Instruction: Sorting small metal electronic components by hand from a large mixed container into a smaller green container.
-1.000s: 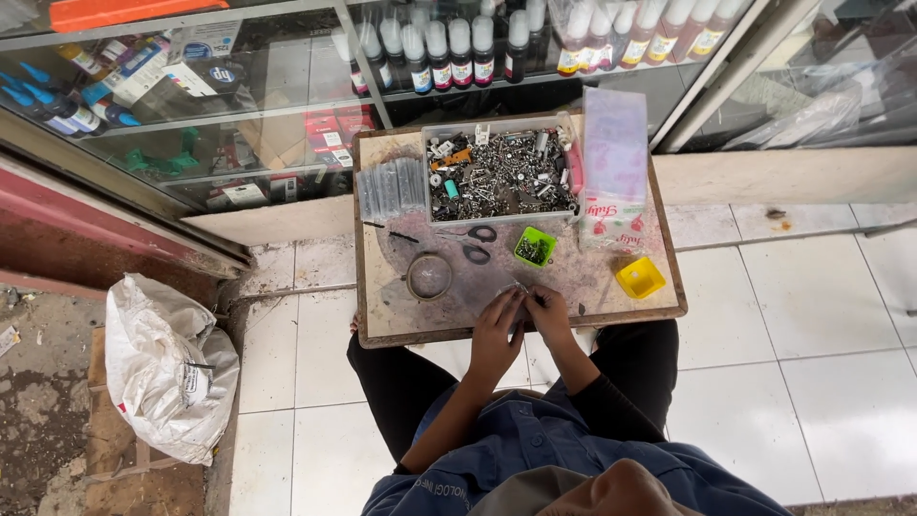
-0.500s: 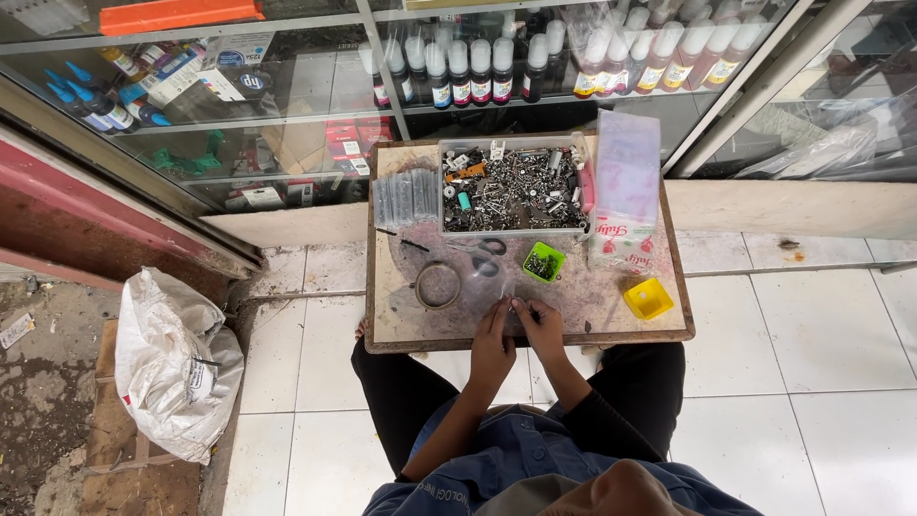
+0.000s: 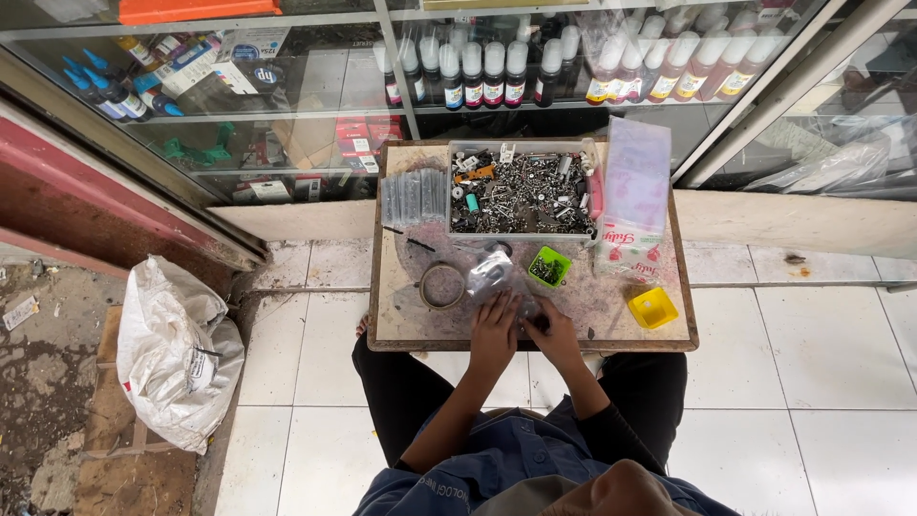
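I sit at a small worn wooden table [image 3: 401,320] on a tiled floor. My left hand [image 3: 495,330] and my right hand [image 3: 554,334] rest close together on its near edge, fingers curled around a small dark part that is too small to make out. Just beyond my fingers lies a clear plastic bag [image 3: 489,274] with dark pieces in it. A metal ring [image 3: 441,285] lies to its left. A small green tub [image 3: 548,267] of screws stands to the right. A yellow tub [image 3: 652,308] sits near the right corner.
A clear tray [image 3: 521,195] heaped with screws and small metal parts stands at the table's far side, with a stack of small clear bags [image 3: 413,197] on its left and a tall plastic packet [image 3: 634,201] on its right. A glass display cabinet [image 3: 315,105] of bottles is behind. A white sack [image 3: 177,349] lies left.
The view has shifted a little, and the table sits more to the right in it. My hands stay together at the table's near edge.
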